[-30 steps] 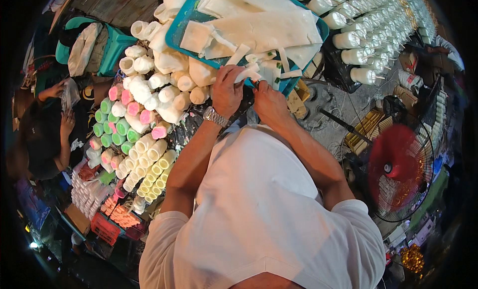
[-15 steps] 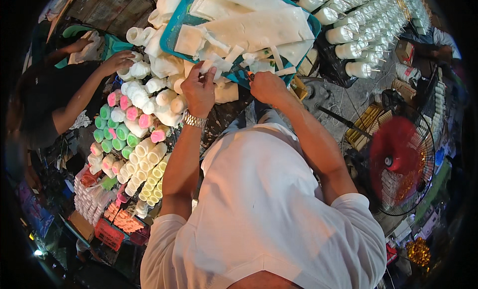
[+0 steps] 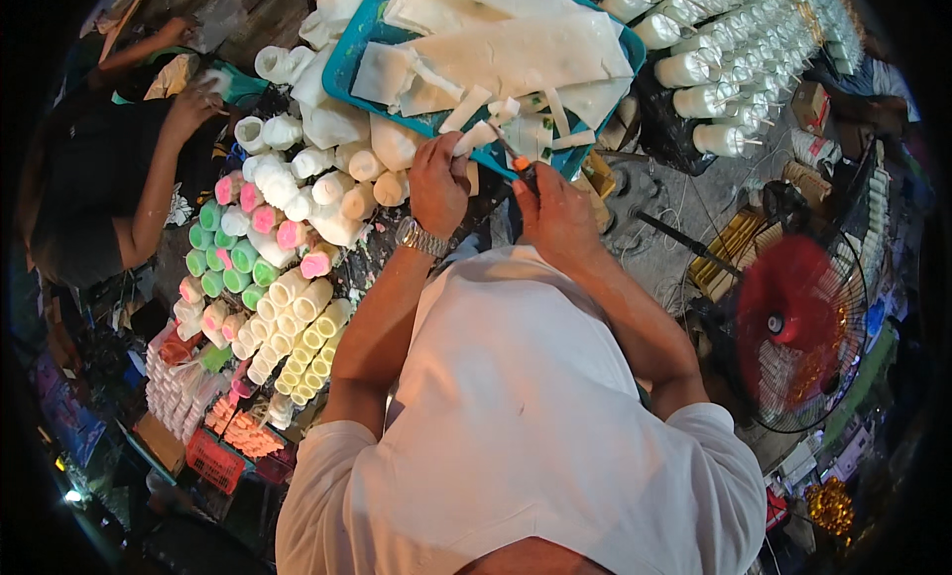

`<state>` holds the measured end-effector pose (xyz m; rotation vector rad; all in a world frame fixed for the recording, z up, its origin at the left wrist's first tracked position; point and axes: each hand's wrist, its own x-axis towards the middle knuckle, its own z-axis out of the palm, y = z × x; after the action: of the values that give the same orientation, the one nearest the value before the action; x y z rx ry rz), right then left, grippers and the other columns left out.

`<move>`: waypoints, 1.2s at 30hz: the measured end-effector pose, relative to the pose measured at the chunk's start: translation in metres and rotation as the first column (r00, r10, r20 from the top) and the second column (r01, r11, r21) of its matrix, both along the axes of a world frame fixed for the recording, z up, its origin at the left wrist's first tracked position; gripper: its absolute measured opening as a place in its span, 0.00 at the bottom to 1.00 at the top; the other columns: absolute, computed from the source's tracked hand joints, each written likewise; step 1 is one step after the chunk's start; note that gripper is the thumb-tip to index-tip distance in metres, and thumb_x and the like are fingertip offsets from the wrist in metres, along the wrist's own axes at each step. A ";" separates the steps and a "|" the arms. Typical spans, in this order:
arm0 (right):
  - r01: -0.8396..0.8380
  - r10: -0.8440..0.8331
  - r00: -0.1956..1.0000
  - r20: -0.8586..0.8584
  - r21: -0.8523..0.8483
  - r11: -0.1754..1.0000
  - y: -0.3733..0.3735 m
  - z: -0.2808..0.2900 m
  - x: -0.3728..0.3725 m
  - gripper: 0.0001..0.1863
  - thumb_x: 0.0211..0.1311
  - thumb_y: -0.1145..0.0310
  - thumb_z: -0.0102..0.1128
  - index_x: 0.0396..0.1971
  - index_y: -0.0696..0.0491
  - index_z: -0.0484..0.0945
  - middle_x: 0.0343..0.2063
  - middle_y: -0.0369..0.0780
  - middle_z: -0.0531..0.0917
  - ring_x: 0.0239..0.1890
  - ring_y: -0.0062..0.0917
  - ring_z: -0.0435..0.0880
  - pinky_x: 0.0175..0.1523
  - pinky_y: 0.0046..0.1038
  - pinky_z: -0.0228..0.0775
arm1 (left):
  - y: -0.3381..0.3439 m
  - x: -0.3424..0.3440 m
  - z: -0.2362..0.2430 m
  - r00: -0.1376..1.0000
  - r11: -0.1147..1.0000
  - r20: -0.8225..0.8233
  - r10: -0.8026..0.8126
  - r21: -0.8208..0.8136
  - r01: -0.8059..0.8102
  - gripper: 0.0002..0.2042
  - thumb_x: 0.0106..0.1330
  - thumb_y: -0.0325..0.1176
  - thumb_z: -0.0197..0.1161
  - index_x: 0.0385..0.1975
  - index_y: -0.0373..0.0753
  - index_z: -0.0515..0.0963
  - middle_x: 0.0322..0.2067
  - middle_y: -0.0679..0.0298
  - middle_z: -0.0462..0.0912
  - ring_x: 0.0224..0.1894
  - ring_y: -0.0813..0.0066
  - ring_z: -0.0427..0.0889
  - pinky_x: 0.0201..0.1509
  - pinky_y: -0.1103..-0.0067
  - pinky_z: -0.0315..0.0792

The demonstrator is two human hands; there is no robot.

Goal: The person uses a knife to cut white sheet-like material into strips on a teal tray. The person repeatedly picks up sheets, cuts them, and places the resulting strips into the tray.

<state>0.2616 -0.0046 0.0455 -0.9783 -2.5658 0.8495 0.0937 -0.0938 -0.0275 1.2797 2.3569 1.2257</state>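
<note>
My left hand (image 3: 439,191), with a metal watch at its wrist, is closed round a small white waxy piece (image 3: 476,137). My right hand (image 3: 561,214) grips a cutter (image 3: 523,165) with an orange and dark handle, and its thin blade points at that piece. Both hands are at the near edge of a teal tray (image 3: 342,97). Large off-white waxy slabs (image 3: 516,55) lie in the tray, with narrow strips and small offcuts among them. Peach-tipped white rolls (image 3: 391,187) are close to my left hand.
Left, rolls with green ends (image 3: 237,283), pink ends and yellow tubes (image 3: 302,307) are piled. A co-worker's hand (image 3: 193,109) is beyond them. White candles (image 3: 684,69) stand in rows at upper right. A red fan (image 3: 783,322) spins on the right, near a yellow crate (image 3: 729,253).
My left hand has moved right and nearer to me with the white piece. My right hand has come back slightly, and the cutter's blade now shows. The co-worker's hand has left the white rolls.
</note>
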 end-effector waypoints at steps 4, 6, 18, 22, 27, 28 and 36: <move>-0.093 0.091 0.995 0.041 0.066 0.993 -0.007 -0.013 -0.021 0.11 0.70 0.67 0.58 0.33 0.57 0.69 0.23 0.45 0.78 0.23 0.42 0.84 0.26 0.38 0.76 | 0.002 -0.002 -0.001 1.000 1.000 0.021 0.018 0.012 -0.018 0.12 0.61 0.22 0.66 0.45 0.35 0.80 0.39 0.51 0.85 0.42 0.49 0.83 0.45 0.63 0.78; -0.079 0.067 0.989 0.129 0.091 0.993 -0.003 -0.035 -0.026 0.12 0.70 0.66 0.58 0.32 0.57 0.68 0.22 0.45 0.78 0.22 0.42 0.84 0.25 0.38 0.77 | 0.004 -0.002 -0.001 1.000 1.000 0.013 0.002 0.016 -0.002 0.11 0.61 0.23 0.66 0.43 0.35 0.81 0.38 0.51 0.85 0.42 0.49 0.83 0.45 0.63 0.78; -0.099 0.100 0.979 0.180 -0.012 0.995 -0.001 -0.059 -0.027 0.11 0.65 0.68 0.59 0.32 0.62 0.72 0.25 0.51 0.84 0.25 0.45 0.87 0.28 0.41 0.79 | 0.007 0.000 -0.006 0.993 0.996 -0.106 -0.050 0.072 0.058 0.13 0.65 0.24 0.66 0.49 0.37 0.79 0.37 0.52 0.85 0.35 0.57 0.86 0.37 0.68 0.79; -0.162 0.173 0.936 0.307 -0.062 0.985 0.002 -0.067 -0.031 0.09 0.60 0.71 0.58 0.33 0.63 0.75 0.26 0.52 0.84 0.26 0.47 0.87 0.30 0.43 0.79 | 0.011 -0.005 -0.011 0.990 0.994 -0.138 -0.010 0.109 0.025 0.12 0.66 0.27 0.67 0.48 0.35 0.79 0.35 0.51 0.85 0.33 0.57 0.86 0.36 0.68 0.79; -0.177 0.181 0.933 0.313 -0.041 0.983 0.010 -0.065 -0.030 0.08 0.60 0.71 0.55 0.31 0.61 0.77 0.24 0.53 0.84 0.26 0.48 0.87 0.30 0.44 0.79 | 0.016 -0.018 -0.018 0.996 0.996 -0.031 0.081 0.039 -0.079 0.12 0.67 0.29 0.67 0.48 0.33 0.79 0.33 0.52 0.86 0.32 0.59 0.86 0.35 0.70 0.79; -0.172 0.176 0.917 0.357 -0.045 0.984 0.011 -0.064 -0.029 0.08 0.59 0.70 0.56 0.31 0.61 0.78 0.25 0.52 0.85 0.27 0.46 0.88 0.31 0.43 0.80 | 0.017 -0.018 -0.016 0.991 0.993 0.073 0.110 0.037 -0.113 0.13 0.65 0.29 0.69 0.48 0.34 0.79 0.32 0.53 0.86 0.32 0.61 0.86 0.36 0.70 0.79; -0.118 0.190 0.830 0.524 -0.167 0.979 0.019 -0.040 -0.012 0.12 0.62 0.64 0.59 0.34 0.59 0.80 0.29 0.49 0.87 0.34 0.43 0.90 0.38 0.42 0.82 | 0.031 -0.029 -0.023 0.990 0.978 0.124 0.061 -0.205 -0.034 0.18 0.59 0.27 0.72 0.49 0.33 0.79 0.31 0.59 0.86 0.30 0.70 0.85 0.37 0.74 0.78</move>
<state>0.2500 0.0146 0.0056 -1.2020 -3.1367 0.8888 0.0644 -0.0626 -0.0506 1.0531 2.3598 1.0170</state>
